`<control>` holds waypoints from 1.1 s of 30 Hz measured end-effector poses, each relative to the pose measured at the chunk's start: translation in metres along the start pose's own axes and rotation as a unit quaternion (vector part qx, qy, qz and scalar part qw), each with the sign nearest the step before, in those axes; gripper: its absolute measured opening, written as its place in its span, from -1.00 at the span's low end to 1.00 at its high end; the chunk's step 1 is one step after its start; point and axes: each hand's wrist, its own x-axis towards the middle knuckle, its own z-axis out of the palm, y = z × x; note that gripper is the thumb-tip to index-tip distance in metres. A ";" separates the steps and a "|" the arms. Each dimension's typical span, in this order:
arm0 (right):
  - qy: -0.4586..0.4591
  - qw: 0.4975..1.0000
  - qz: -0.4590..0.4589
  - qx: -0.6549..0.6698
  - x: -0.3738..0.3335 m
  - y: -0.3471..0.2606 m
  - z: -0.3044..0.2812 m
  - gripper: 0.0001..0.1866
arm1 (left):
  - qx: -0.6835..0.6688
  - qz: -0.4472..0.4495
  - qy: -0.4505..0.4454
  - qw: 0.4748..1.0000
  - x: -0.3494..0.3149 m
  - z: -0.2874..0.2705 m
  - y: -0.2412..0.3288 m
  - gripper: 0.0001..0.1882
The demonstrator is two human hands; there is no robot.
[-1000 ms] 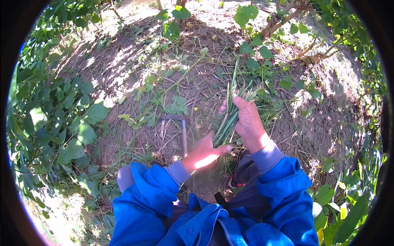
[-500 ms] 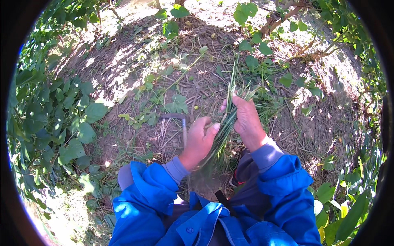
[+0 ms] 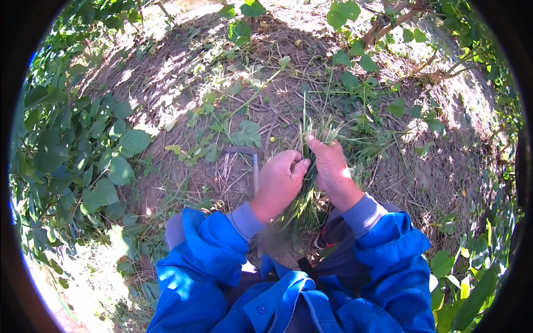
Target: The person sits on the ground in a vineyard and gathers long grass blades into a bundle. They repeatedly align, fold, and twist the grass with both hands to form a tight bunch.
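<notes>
Right grip (image 3: 333, 171) is clenched around the upper part of a grass bundle (image 3: 300, 208), thumb pressed across the stems; the left grip (image 3: 280, 186) is curled closed at the bundle's left side, thumb and forefinger apparently pinching some strands, though the fingertips are partly hidden. The bundle stands between the two, in front of the person's body, its lower blades fanning out loosely and a few thin ends sticking up past the right thumb.

Those loose blades are the weak point. If the right grip slackened, stems could slide out from the middle and scatter over the ground (image 3: 422, 194). A hard tug by the left grip could snap a thin strand or drag a few out unevenly, and a sharp leaf edge could cut a bare finger.

Just beyond the left grip lies a sickle (image 3: 255, 162), its curved blade on the ground and its lower handle out of sight behind the hand. A careless low sweep leftward could knock it, or bring skin against the blade.
</notes>
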 end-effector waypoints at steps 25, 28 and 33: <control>-0.040 0.996 0.024 0.079 0.009 -0.014 -0.006 -0.84 | -0.036 -0.032 0.038 0.998 0.011 -0.004 -0.022 -0.86; -0.035 0.996 0.028 0.072 0.005 -0.017 -0.003 -0.85 | -0.023 -0.020 0.054 0.998 0.012 -0.008 -0.018 -0.88; -0.073 0.996 0.005 0.043 0.003 -0.011 -0.001 -0.87 | -0.077 -0.020 0.080 0.994 0.020 -0.014 -0.023 -0.84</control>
